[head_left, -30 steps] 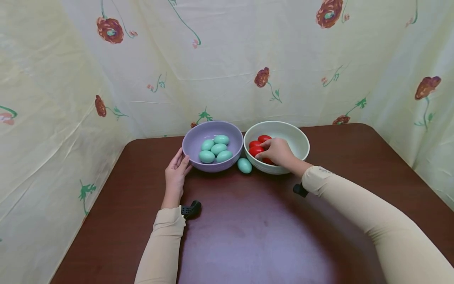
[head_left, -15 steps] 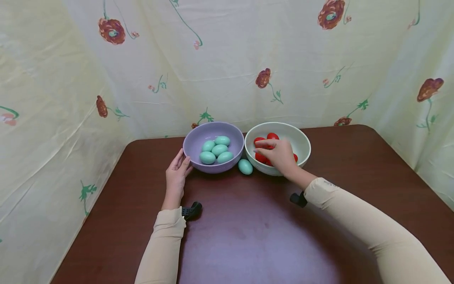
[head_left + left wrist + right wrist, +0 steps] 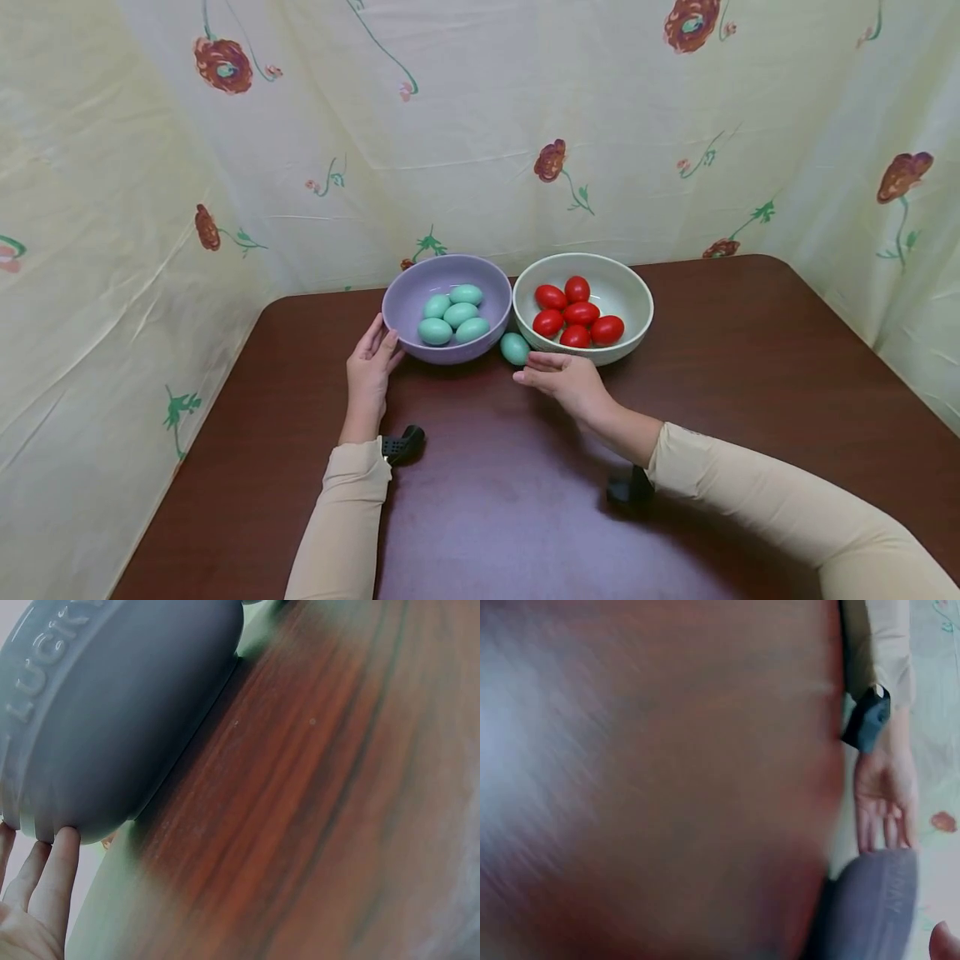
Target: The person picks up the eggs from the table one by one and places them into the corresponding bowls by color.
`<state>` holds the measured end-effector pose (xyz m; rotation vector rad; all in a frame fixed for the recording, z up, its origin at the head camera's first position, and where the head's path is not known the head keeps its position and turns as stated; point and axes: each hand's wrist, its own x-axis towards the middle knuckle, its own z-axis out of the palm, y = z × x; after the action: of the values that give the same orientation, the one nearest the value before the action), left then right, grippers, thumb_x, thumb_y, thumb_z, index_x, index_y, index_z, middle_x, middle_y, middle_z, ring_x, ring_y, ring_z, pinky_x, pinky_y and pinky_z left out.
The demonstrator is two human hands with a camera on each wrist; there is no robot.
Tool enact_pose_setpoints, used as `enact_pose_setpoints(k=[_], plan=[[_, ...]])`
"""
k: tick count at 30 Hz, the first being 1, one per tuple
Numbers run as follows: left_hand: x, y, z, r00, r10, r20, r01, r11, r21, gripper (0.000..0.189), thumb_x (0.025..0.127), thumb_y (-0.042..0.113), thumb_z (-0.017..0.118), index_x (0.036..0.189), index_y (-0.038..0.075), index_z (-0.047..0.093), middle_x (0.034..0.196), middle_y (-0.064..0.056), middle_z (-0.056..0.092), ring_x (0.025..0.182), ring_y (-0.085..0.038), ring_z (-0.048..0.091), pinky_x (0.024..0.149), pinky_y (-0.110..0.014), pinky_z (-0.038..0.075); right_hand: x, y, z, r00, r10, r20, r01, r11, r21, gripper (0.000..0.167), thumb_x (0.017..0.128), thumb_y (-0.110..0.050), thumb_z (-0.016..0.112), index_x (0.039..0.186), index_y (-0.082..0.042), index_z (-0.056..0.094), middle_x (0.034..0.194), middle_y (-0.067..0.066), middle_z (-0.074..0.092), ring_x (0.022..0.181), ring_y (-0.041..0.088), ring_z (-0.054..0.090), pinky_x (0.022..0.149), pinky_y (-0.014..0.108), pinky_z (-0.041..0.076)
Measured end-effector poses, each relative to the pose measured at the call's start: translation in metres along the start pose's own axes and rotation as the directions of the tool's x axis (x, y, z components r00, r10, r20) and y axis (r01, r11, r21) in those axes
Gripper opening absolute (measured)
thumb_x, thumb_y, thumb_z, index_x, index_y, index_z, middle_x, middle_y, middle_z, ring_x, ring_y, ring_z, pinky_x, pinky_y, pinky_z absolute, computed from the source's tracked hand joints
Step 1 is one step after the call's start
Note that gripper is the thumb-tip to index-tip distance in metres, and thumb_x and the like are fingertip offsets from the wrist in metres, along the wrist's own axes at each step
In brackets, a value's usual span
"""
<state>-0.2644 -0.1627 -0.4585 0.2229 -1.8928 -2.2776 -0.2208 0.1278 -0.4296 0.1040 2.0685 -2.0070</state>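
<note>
Several teal eggs lie in a purple bowl on the left. My left hand rests against that bowl's left side; in the left wrist view its straight fingers touch the outer wall. Beside it stands a pale green bowl with several red eggs inside. One teal egg lies on the table in front of where the bowls meet. At that egg's right is my right hand, fingers extended and holding nothing; whether it touches the egg I cannot tell.
Both bowls stand near the back edge of a dark brown table. Behind and beside the table hangs a pale flowered cloth. A black wrist device sits on the left wrist, another on the right.
My right hand has let go of a red egg inside the pale green bowl, leaving it among the others, and has moved out toward me to the loose teal egg. The left hand stays put.
</note>
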Motion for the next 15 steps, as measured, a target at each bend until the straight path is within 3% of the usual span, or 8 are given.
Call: enact_pose_setpoints(k=[5,11,15], plan=[[0.0,0.0,0.0,1.0,-0.004,0.001,0.004,1.0,-0.008,0.059,0.099,0.019,0.062,0.153,0.013,0.04,0.159,-0.007,0.038,0.141,-0.02,0.047,0.109,-0.042,0.045,0.002,0.012,-0.001,0.997,0.064,-0.038,-0.063,0.997,0.039,0.057,0.092,-0.01,0.067,0.143,0.008,0.047,0.143,0.025,0.053,0.136,0.033,0.051,0.113,0.044,0.042],[-0.001,0.001,0.0,1.0,-0.009,-0.004,0.009,1.0,0.0,0.059,0.099,0.019,0.061,0.153,0.012,0.04,0.159,-0.007,0.039,0.141,-0.02,0.047,0.109,-0.041,0.045,0.007,0.017,0.004,0.992,0.098,-0.084,-0.088,0.989,0.119,0.06,0.092,-0.008,0.067,0.144,0.01,0.044,0.147,0.027,0.049,0.133,0.036,0.052,0.111,0.044,0.044],[-0.001,0.002,0.001,1.0,-0.006,-0.005,0.006,1.0,-0.004,0.058,0.099,0.019,0.062,0.153,0.012,0.04,0.159,-0.007,0.039,0.141,-0.021,0.047,0.108,-0.041,0.045,0.011,0.017,0.008,0.992,0.081,-0.096,-0.074,0.994,0.08,0.061,0.091,-0.009,0.069,0.144,0.009,0.044,0.148,0.026,0.047,0.135,0.036,0.051,0.113,0.045,0.042]])
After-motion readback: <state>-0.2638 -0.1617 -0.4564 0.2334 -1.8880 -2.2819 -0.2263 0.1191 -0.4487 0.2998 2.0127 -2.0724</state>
